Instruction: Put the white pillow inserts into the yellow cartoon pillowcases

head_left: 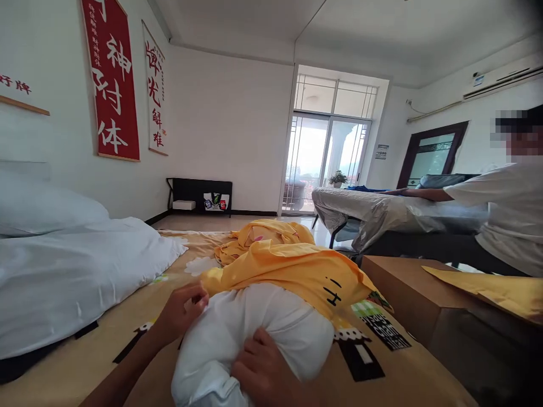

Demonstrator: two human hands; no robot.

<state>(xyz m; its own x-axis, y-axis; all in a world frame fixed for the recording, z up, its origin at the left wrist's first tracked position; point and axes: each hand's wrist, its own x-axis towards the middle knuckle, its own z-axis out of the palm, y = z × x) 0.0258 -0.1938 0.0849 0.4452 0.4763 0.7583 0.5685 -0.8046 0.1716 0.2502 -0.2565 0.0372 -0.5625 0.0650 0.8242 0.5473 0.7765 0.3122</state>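
Observation:
A white pillow (220, 333) lies in front of me, its far end inside a yellow pillowcase (292, 271) with dark lettering. At the near left corner of the pillowcase's opening, my left hand (186, 308) pinches the yellow cloth. My right hand (265, 364) is closed on the white pillow, fingers pressed into its upper side. The near part of the pillow is bare and creased. Behind it, more yellow cloth (271, 232) is bunched up on the tan patterned sheet (161, 381).
White pillows (76, 271) are piled at the left. A cardboard box (407, 282) with yellow cloth on it stands close at the right. Beyond it a person in a white shirt (509, 215) reaches over a plastic-covered table (382, 206). A low black shelf (199, 189) stands by the wall.

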